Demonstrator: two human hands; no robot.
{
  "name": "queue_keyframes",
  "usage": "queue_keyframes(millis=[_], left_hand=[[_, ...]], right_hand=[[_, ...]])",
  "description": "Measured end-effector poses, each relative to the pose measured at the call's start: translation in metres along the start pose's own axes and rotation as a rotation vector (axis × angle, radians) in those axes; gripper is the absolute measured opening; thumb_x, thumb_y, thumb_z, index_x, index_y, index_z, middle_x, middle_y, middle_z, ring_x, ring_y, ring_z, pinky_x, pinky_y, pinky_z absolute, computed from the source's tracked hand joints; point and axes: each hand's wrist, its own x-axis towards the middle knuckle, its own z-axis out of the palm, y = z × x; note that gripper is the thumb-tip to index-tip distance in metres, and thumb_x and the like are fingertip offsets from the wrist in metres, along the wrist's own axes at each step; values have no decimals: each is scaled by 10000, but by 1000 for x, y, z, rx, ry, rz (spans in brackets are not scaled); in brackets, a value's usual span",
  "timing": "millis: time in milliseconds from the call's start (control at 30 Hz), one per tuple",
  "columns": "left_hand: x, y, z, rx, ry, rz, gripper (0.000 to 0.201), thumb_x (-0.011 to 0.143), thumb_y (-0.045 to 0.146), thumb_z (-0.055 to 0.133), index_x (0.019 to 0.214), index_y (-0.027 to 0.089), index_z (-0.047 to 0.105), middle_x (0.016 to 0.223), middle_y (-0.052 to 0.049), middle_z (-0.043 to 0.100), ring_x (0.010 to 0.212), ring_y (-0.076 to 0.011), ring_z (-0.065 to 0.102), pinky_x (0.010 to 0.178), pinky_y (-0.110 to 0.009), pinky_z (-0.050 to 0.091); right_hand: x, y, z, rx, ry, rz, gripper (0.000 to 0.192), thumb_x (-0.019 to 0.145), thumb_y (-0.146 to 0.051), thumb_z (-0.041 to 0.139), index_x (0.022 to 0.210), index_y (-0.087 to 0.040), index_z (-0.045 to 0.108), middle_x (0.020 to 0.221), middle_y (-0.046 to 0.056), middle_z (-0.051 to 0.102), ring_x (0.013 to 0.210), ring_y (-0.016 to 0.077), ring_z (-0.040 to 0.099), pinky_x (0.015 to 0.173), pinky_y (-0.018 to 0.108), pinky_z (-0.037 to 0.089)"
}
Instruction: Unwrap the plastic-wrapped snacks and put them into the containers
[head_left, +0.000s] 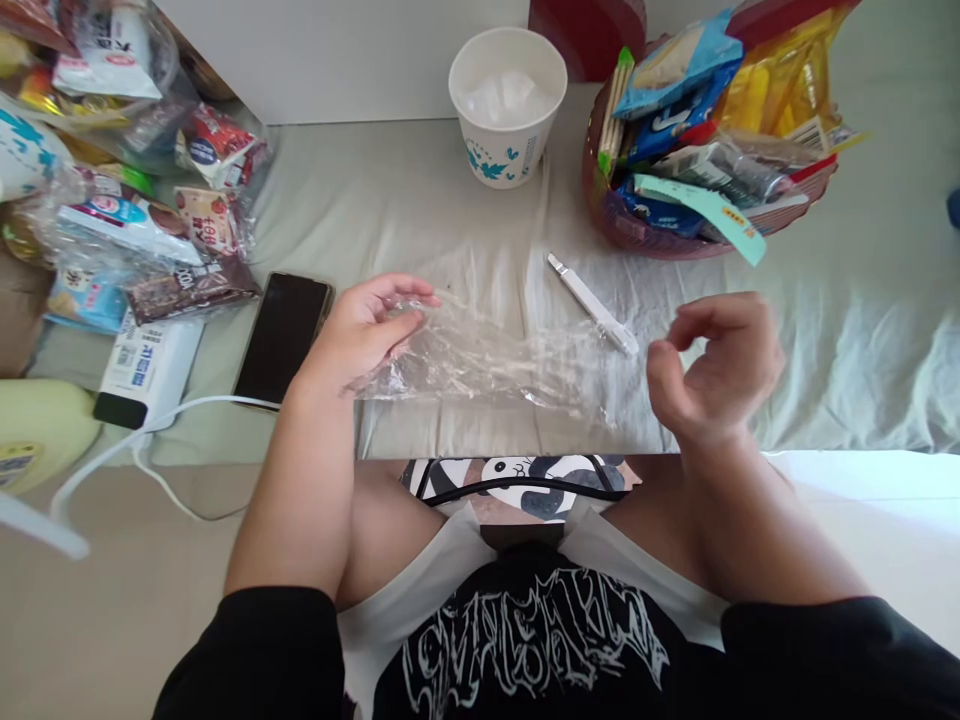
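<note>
My left hand [375, 330] is closed on one end of a crumpled clear plastic bag [480, 360], its thumb and fingers pinching the film. The bag stretches to the right, low over the cloth. Apart from the visible film, my right hand [716, 365] is raised with thumb and fingers curled into a ring; whether something thin is in its pinch I cannot make out. Between my hands, a white utility knife [589, 300] lies slanted on the cloth, its lower end near the bag's right part.
A paper cup [506, 135] with clear plastic inside stands at the back. Behind my right hand is a basket [611, 215] of packaged snacks. To the left lie a phone [281, 335], a white power bank [154, 365] with a cable, and piled snack packets [195, 285].
</note>
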Motion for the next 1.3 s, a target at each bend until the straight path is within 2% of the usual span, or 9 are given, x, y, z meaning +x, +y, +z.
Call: queue_keyframes(millis=[233, 433, 567, 700, 867, 1000, 1067, 1167, 1300], left_hand=[[-12, 16, 25, 165, -340, -12, 249, 828, 149, 691, 1068, 192, 738, 1146, -76, 783, 446, -16, 447, 396, -196, 335], [-15, 22, 26, 84, -330, 60, 229, 832, 177, 711, 1057, 193, 751, 1146, -71, 784, 424, -1, 412, 372, -190, 299], [-15, 21, 18, -34, -192, 38, 258, 762, 190, 803, 1020, 191, 784, 999, -75, 788, 392, -8, 357, 350, -221, 275], [-18, 23, 20, -77, -314, -13, 268, 737, 222, 841, 1000, 197, 796, 976, -83, 798, 368, -5, 357, 332, -213, 256], [-23, 34, 37, -100, -589, -47, 236, 738, 291, 845, 958, 218, 800, 959, -75, 815, 357, -22, 406, 323, -206, 272], [-29, 40, 40, -126, -715, -60, 268, 768, 296, 844, 1025, 255, 779, 917, -53, 807, 339, -30, 400, 316, -215, 272], [-32, 40, 36, -144, -722, -72, 465, 746, 260, 870, 1186, 301, 727, 908, -37, 807, 316, -31, 388, 313, -216, 272], [-31, 36, 29, -134, -728, -123, 760, 686, 286, 934, 1371, 341, 609, 992, -69, 819, 333, -54, 468, 355, -224, 360], [-17, 25, 28, -298, -368, -4, 724, 669, 630, 905, 1271, 334, 633, 1118, -83, 803, 775, -228, 777, 658, -310, 605]], right_hand=[[-12, -31, 19, 86, -492, -179, 488, 947, -466, 645, 1334, -180, 566, 1293, 163, 726, 1182, 315, 715, 947, 463, 588], [-7, -33, 9, 118, -598, 134, 140, 946, -250, 557, 1017, -220, 674, 679, -26, 707, 549, 126, 639, 579, 278, 484], [0, -20, 3, 102, -695, 355, 242, 847, -254, 642, 1087, -226, 666, 715, -19, 727, 530, 141, 617, 600, 310, 490], [0, -20, 2, 224, -547, 314, 348, 867, -369, 688, 1184, -231, 648, 1143, 95, 775, 922, 234, 749, 847, 421, 602], [-7, -34, 19, 540, -783, 133, 887, 795, -530, 816, 1543, -221, 452, 1562, 171, 560, 1437, 344, 560, 1143, 521, 527], [-2, -35, 35, 591, -960, 172, 538, 844, -367, 755, 1333, -198, 607, 1105, 91, 747, 981, 241, 711, 850, 395, 582], [3, -34, 38, 626, -1082, 133, 203, 876, -328, 700, 1021, -189, 670, 812, 5, 680, 711, 151, 616, 678, 308, 494], [6, -34, 41, 669, -1157, 76, 139, 891, -264, 622, 778, -191, 592, 674, -41, 558, 598, 95, 489, 602, 266, 380], [5, -33, 42, 653, -1008, 137, 106, 867, -239, 576, 770, -201, 559, 655, -50, 493, 593, 89, 433, 609, 263, 355]])
